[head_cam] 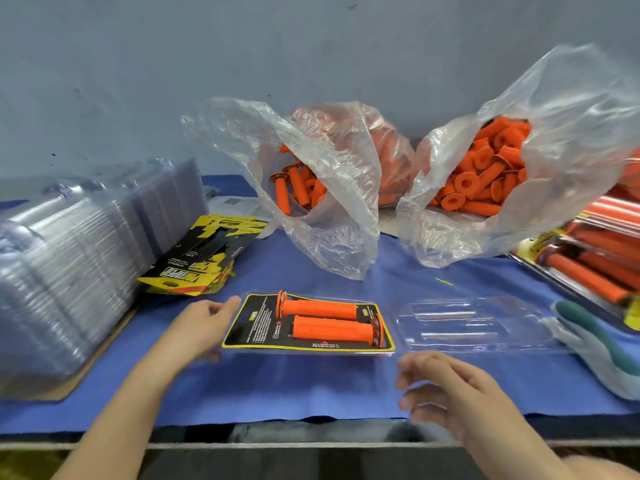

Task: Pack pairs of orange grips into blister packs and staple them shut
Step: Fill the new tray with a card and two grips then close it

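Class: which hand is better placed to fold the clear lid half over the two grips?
Right, probably: the right hand hovers near the clear lid half; the left hand is beyond the grips, at the opposite edge.

My blue cloth (311,386) holds a tray stack (69,254) left, cards (204,258), grip bags (322,188) far, an open blister pack (308,323) near, a glove (595,348) right.
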`<state>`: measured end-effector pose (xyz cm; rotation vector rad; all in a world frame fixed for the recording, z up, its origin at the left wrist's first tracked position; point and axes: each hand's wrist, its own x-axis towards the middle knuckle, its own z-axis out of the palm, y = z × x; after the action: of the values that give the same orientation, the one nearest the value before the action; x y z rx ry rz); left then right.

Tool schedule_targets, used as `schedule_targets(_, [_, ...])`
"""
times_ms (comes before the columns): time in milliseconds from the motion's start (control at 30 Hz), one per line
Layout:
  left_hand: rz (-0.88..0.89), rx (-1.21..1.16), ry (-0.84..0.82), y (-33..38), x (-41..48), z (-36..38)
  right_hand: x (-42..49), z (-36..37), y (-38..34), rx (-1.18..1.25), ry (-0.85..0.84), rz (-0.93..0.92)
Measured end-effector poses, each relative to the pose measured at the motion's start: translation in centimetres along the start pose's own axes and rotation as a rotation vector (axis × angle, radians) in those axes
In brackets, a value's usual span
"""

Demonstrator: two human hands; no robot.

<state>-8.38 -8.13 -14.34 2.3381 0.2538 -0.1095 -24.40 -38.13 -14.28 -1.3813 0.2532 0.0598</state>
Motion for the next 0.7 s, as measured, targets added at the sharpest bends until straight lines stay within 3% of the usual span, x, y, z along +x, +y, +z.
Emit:
schedule_targets(100, [-0.042,-0.156,-0.155,0.6,-0.9,1.0,0.3,-0.9,0.8,0.199,0.120,0.234])
schedule_targets(167, [-0.030,-0.172,-0.228,0.7,-1.0,1.4,0.9,-1.4,0.8,0.348,0.175,0.275])
schedule_targets(267, [-0.031,-0.239,-0.286,0.8,-0.9,1.8,2.0,-2.0,0.7,0.491,0.260,0.213])
schedule_targets(433, [0.005,-0.210,-0.221,0.6,-0.8,3.1,3.3,-1.2,1.1,0.365,0.376,0.043])
schedule_targets(567, [-0.061,-0.263,-0.264,0.6,-0.8,2.6,3.2,-0.6,2.0,0.297,0.405,-0.014])
schedule_targets(700, [-0.022,-0.069,-0.253,0.2,-0.9,2.1,2.7,0.0,2.5,0.278,0.414,-0.077])
